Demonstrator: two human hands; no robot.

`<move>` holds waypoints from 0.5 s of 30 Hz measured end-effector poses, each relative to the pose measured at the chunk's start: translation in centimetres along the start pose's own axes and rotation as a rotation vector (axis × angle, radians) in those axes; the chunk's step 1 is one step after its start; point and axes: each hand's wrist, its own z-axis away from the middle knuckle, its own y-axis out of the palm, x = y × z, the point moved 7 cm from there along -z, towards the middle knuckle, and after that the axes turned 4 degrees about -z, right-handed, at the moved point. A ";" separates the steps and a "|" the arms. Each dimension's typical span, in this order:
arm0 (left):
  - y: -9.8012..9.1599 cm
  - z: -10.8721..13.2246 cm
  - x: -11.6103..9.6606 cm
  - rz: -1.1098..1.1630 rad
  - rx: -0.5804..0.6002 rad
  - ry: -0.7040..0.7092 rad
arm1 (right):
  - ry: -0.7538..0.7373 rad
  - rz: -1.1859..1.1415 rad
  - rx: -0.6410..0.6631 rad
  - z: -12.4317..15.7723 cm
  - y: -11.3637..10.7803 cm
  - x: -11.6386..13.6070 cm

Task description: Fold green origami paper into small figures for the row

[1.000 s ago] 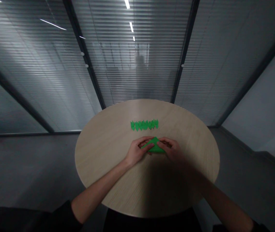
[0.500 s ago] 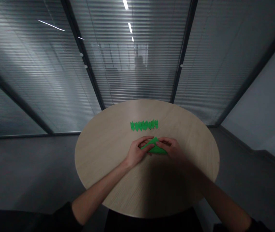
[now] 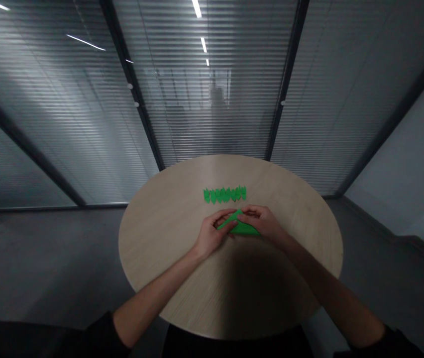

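Observation:
A folded sheet of green paper point(image 3: 245, 228) is held between both hands, just above or on the table; its lower edge runs nearly straight and its top comes to a point. My left hand point(image 3: 214, 229) pinches its left side, thumb on the near face and fingers behind. My right hand point(image 3: 266, 223) grips it near the top point, thumb in front and forefinger along the upper edge. Beyond the hands lies a row of several small folded green paper pieces point(image 3: 225, 194), set close side by side.
The round wooden table point(image 3: 159, 233) has its curved near edge under my forearms. Behind it stands a glass partition with blinds point(image 3: 212, 134) and dark frames. A pale wall point(image 3: 413, 164) rises at the right, and grey floor point(image 3: 48, 258) surrounds the table.
My right hand has moved slightly up along the paper toward its top point. The left hand keeps its pinch. The whole view has shifted a little.

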 end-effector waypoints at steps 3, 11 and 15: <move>-0.1 0.0 -0.2 -0.016 -0.002 0.017 | -0.013 -0.020 -0.015 -0.2 0.1 -0.4; 0.2 0.2 -0.3 -0.044 0.023 0.052 | 0.026 -0.063 -0.028 0.0 -0.1 -1.2; 0.1 0.2 -0.2 -0.055 -0.005 0.058 | 0.002 -0.012 -0.034 0.3 -0.1 -0.7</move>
